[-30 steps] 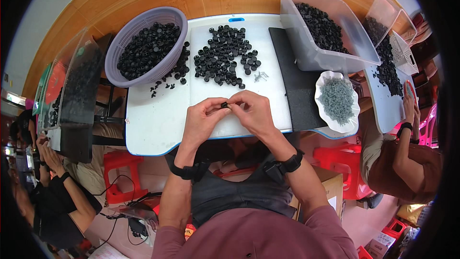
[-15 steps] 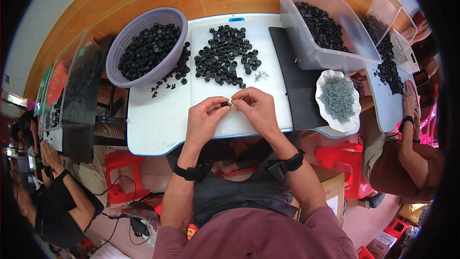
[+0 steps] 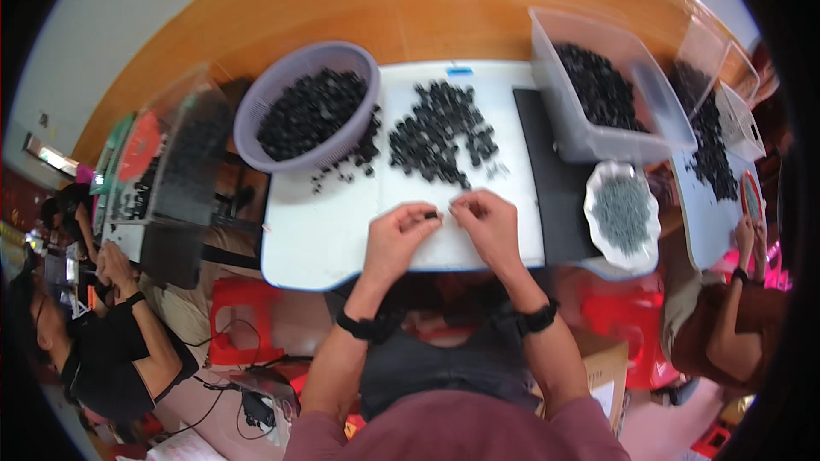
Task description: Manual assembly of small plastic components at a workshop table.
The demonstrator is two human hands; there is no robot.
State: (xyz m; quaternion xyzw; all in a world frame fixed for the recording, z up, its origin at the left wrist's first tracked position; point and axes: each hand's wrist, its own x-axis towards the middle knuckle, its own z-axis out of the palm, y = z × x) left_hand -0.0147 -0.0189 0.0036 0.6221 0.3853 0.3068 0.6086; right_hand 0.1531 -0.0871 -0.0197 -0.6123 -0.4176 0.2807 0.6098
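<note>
Over the near part of the white table, my left hand (image 3: 395,241) pinches a small black round cap (image 3: 431,215) between thumb and fingers. My right hand (image 3: 491,229) is just to its right, thumb and fingertips pressed together; whatever they hold is too small and blurred to make out. The fingertips of both hands are close, with a narrow gap between them. Just beyond them spreads a pile of black round caps (image 3: 436,137). A few small grey screws (image 3: 496,171) lie at the pile's right edge.
A purple basket (image 3: 246,147) of black parts stands at the left, with loose parts beside it. On the right are a black mat (image 3: 547,196), a clear tub (image 3: 581,147) of black parts and a white scalloped dish (image 3: 651,235) of grey screws. Co-workers sit on both sides.
The whole view has shifted, so the table and my hands appear lower and farther right, with some blur. My hands keep nearly the same pose and place over the table.
</note>
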